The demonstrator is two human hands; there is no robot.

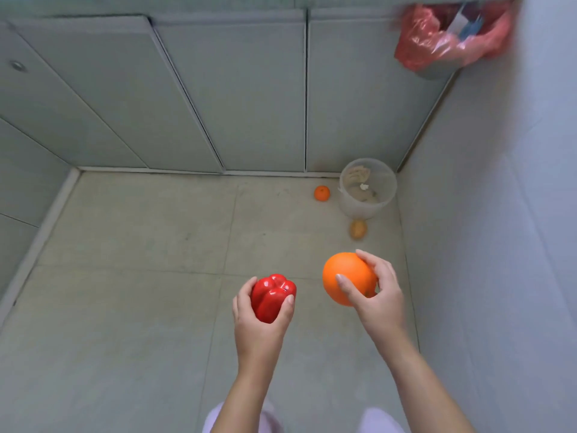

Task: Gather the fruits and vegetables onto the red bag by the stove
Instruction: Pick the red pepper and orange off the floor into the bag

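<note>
Overhead, looking down at a grey tiled floor (125,307) in a corner of pale cabinet doors (243,98). Left hand (259,317) wrapped around a glossy red pepper (271,296), thumb on one side, fingers on the other, lobed end pointing up and away. Right hand (379,292) closed on a large orange (346,278), thumb across the near face, fingers curled over the far side. Both held in the air above the floor, pepper and orange apart, side by side. Farther off, near the corner, a small tangerine (322,193) lying on the tiles, just left of a clear plastic tub (367,187) with pale, unclear contents inside. Nearer than the tub and just beside its base, a small yellowish-brown fruit or vegetable (358,229), too blurred to name. Top right, up against the wall (499,214), a crumpled red bag (437,39), translucent and motion-blurred, with something white and blue showing at its mouth and a grey object under it; well apart from both hands. Bottom edge, pale lilac clothing (218,417) on either side of the forearms.
</note>
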